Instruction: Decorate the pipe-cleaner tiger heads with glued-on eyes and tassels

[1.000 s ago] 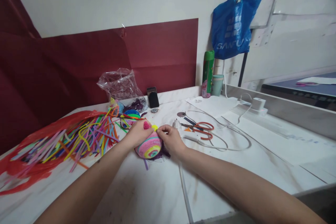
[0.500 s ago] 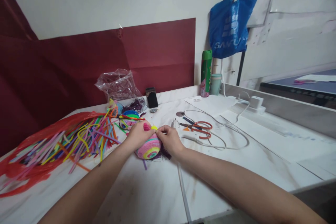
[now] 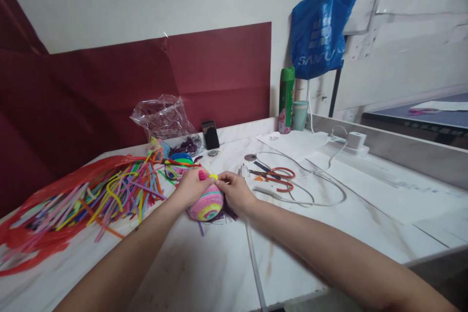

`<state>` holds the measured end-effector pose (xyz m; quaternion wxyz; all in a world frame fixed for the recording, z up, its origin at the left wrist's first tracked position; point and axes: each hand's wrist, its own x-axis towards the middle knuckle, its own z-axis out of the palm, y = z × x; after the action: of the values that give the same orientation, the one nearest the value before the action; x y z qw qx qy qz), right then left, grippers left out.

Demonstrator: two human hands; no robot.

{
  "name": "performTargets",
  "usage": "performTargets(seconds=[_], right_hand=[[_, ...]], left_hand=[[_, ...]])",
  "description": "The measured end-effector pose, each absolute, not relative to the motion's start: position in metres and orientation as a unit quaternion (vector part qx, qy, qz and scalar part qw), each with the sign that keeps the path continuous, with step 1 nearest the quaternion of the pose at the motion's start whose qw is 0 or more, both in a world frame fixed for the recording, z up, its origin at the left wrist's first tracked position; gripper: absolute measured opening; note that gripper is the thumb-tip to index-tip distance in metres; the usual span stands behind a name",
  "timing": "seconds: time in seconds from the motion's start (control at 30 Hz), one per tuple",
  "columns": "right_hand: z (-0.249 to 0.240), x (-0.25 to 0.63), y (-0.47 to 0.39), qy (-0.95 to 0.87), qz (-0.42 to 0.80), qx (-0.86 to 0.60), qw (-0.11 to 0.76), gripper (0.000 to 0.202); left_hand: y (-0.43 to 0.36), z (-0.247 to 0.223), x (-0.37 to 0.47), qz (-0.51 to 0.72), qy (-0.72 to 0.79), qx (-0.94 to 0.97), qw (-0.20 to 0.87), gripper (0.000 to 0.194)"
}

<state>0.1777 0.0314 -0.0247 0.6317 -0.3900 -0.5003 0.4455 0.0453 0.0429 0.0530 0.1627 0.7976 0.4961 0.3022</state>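
Note:
A rounded pink, yellow and teal striped piece (image 3: 207,203), seemingly wound from fuzzy pipe cleaners, rests on the marbled table. My left hand (image 3: 192,186) grips it from the left, with the thumb near its top. At the top, a small yellow piece (image 3: 213,176) sits between both hands. From the right, my right hand (image 3: 236,191) pinches at the yellow piece, thumb and fingertips together. Dark purple strands (image 3: 228,210) show beneath and to the right of the ball. Just behind is a second ball (image 3: 183,160) in blue and green, partly hidden by my left hand.
Many loose pipe cleaners (image 3: 120,190) lie on a red plastic bag (image 3: 47,241) at left. Right of my hands are orange-handled scissors (image 3: 283,173), a white glue gun (image 3: 258,186) and its looping cord (image 3: 341,197). A phone (image 3: 210,135) leans at the back wall.
My hands stay at the striped ball with only slight finger movement around the yellow piece. The whole view has shifted slightly; the other things lie as before.

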Motion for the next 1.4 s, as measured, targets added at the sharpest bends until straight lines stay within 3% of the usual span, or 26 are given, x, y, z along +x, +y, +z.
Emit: performTargets(seconds=[0.43, 0.73, 0.93, 1.1, 1.2, 1.27, 1.4], right_hand=[[-0.023, 0.179, 0.032, -0.511, 0.449, -0.387, 0.622, 0.016], [-0.023, 0.178, 0.032, -0.454, 0.515, -0.35, 0.637, 0.021], [-0.012, 0.186, 0.023, -0.449, 0.458, -0.396, 0.657, 0.018], [-0.004, 0.189, 0.017, -0.447, 0.525, -0.343, 0.638, 0.024], [-0.004, 0.189, 0.016, -0.441, 0.534, -0.342, 0.635, 0.027], [-0.003, 0.189, 0.015, -0.455, 0.518, -0.345, 0.637, 0.027], [0.002, 0.189, 0.005, -0.478, 0.501, -0.329, 0.642, 0.031]], left_hand=[[0.044, 0.055, 0.044, 0.295, 0.483, 0.805, 0.177, 0.011], [0.047, 0.052, 0.041, 0.301, 0.48, 0.802, 0.186, 0.011], [0.047, 0.05, 0.042, 0.322, 0.505, 0.781, 0.177, 0.012], [0.035, 0.046, 0.039, 0.449, 0.506, 0.733, 0.064, 0.029], [0.016, 0.042, 0.038, 0.528, 0.42, 0.737, -0.025, 0.02], [0.0, 0.04, 0.04, 0.513, 0.407, 0.755, 0.045, 0.014], [-0.02, 0.035, 0.051, 0.478, 0.456, 0.656, 0.365, 0.029]])
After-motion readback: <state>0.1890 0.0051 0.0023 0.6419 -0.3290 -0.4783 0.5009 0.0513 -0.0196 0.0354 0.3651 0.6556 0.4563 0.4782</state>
